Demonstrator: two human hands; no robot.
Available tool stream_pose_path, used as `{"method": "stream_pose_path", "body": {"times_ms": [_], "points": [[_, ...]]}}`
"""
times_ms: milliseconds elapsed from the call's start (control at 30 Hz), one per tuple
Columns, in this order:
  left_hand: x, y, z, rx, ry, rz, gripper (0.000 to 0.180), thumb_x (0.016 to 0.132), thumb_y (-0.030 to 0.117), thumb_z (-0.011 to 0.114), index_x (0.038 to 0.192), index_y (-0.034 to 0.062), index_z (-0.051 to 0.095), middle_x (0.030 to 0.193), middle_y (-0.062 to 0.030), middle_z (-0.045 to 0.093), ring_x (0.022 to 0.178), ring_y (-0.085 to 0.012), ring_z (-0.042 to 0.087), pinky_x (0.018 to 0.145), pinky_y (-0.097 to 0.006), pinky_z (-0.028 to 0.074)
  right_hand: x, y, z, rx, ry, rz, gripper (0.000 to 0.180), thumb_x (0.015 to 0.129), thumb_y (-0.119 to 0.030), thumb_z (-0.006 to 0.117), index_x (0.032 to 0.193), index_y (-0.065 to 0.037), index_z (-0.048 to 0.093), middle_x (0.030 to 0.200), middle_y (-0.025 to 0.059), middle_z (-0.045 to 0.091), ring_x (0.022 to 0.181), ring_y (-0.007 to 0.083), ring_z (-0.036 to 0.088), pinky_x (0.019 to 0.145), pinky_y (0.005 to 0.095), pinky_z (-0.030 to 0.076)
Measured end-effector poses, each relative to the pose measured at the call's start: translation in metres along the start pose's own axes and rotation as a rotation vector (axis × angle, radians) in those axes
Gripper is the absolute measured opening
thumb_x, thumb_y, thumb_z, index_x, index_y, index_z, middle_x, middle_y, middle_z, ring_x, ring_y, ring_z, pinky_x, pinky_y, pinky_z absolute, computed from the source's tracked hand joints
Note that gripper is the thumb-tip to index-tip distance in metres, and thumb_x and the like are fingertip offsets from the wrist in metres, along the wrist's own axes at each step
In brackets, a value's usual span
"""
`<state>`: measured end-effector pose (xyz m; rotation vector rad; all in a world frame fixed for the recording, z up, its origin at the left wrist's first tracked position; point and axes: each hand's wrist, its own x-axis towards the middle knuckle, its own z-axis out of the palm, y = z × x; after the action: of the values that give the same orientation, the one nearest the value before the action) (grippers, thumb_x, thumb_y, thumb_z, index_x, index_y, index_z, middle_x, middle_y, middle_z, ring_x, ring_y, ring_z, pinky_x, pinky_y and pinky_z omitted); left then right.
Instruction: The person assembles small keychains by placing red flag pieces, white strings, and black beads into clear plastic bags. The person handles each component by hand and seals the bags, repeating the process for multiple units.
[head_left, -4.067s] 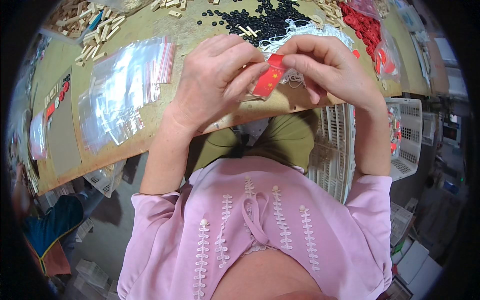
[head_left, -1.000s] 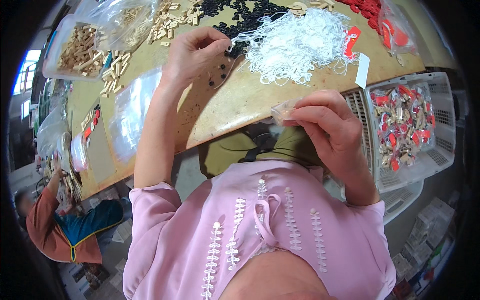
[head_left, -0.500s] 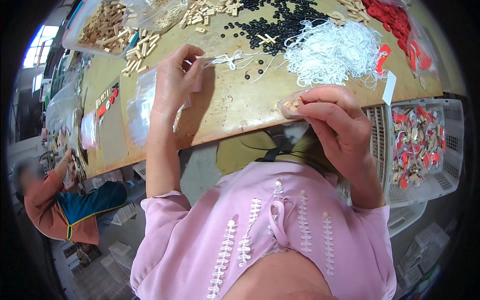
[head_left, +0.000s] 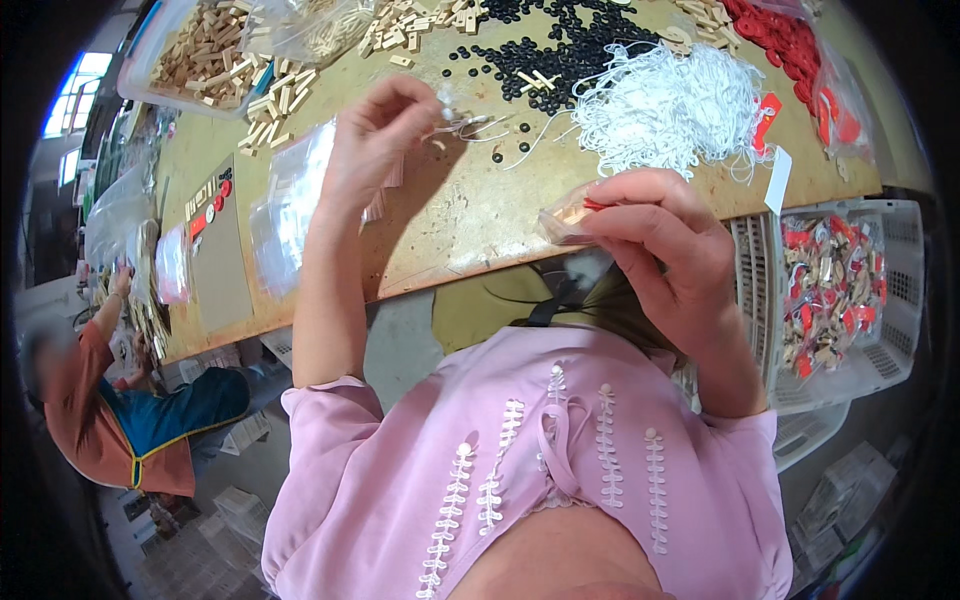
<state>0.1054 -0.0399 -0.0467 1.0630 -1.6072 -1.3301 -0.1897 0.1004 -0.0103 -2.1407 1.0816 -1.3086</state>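
My left hand (head_left: 378, 140) is raised over the table, thumb and fingers pinched on a white string (head_left: 470, 128) whose loose ends trail to the right. Part of the string is blurred. Closer to the table's front edge, my right hand (head_left: 665, 230) grips a small clear plastic bag (head_left: 562, 222) with pale wooden pieces and a bit of red inside. Beneath my left forearm lie stacked clear bags (head_left: 290, 220). A tangled heap of white strings (head_left: 665, 110) sits beyond my right hand, beside many scattered black rings (head_left: 530, 60).
A clear tub of wooden blocks (head_left: 205, 55) stands at the far left, red pieces (head_left: 775, 45) at the far right. A white crate (head_left: 900, 300) with filled bags is beside me on the right. A co-worker (head_left: 120, 420) sits at the left.
My left hand has moved right and slightly away from me with the string, lifting part of it. The bag in my right hand has shifted slightly left.
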Motion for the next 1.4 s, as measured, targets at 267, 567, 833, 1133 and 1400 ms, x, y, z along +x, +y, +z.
{"method": "stream_pose_path", "body": {"times_ms": [267,567,833,1133,1400], "points": [[-0.006,0.05,-0.003,-0.203,0.101,0.268,0.012,0.097,0.006,0.073,0.105,0.0025,0.065,0.099,-0.0072,0.073,0.093,-0.015,0.072,0.077,-0.027,0.058,0.018,0.007,0.015,0.072,-0.028,-0.035,0.018,0.087,0.007,0.07,0.101,-0.003,0.068,0.113,0.0152,0.068,0.099,0.0326,0.067,0.082,0.0377,0.054],[-0.048,0.086,0.075,0.583,-0.081,0.591,0.017,0.081,-0.002,0.077,0.096,0.0072,0.076,0.094,-0.0065,0.07,0.086,-0.0235,0.066,0.077,-0.033,0.053,0.023,0.002,0.018,0.049,-0.098,-0.048,0.02,0.089,0.007,0.066,0.105,-0.003,0.071,0.123,0.02,0.067,0.104,0.0333,0.07,0.088,0.037,0.055],[-0.06,0.099,0.067,0.955,-0.185,0.62,0.02,0.077,0.024,0.08,0.088,0.0091,0.076,0.118,-0.0065,0.068,0.115,-0.0308,0.058,0.103,-0.049,0.044,0.018,0.0,0.023,0.042,-0.097,-0.048,0.015,0.088,0.007,0.068,0.101,-0.002,0.07,0.126,0.0207,0.066,0.109,0.0344,0.069,0.09,0.0383,0.055],[-0.056,0.09,0.054,0.672,-0.176,0.589,0.034,0.071,0.036,0.086,0.09,0.0093,0.076,0.13,-0.0076,0.066,0.131,-0.0338,0.054,0.112,-0.054,0.038,0.018,-0.002,0.027,0.082,-0.132,-0.055,0.013,0.09,0.006,0.069,0.101,-0.002,0.069,0.125,0.0194,0.067,0.104,0.0298,0.071,0.087,0.0364,0.056],[-0.055,0.069,0.051,0.608,-0.137,0.492,0.031,0.078,0.022,0.086,0.1,0.0038,0.073,0.119,-0.0116,0.069,0.113,-0.0278,0.065,0.098,-0.041,0.051,0.021,0.005,0.027,0.034,-0.101,-0.054,0.012,0.09,0.002,0.069,0.102,-0.001,0.071,0.125,0.019,0.065,0.106,0.0311,0.068,0.089,0.0363,0.054]]}}
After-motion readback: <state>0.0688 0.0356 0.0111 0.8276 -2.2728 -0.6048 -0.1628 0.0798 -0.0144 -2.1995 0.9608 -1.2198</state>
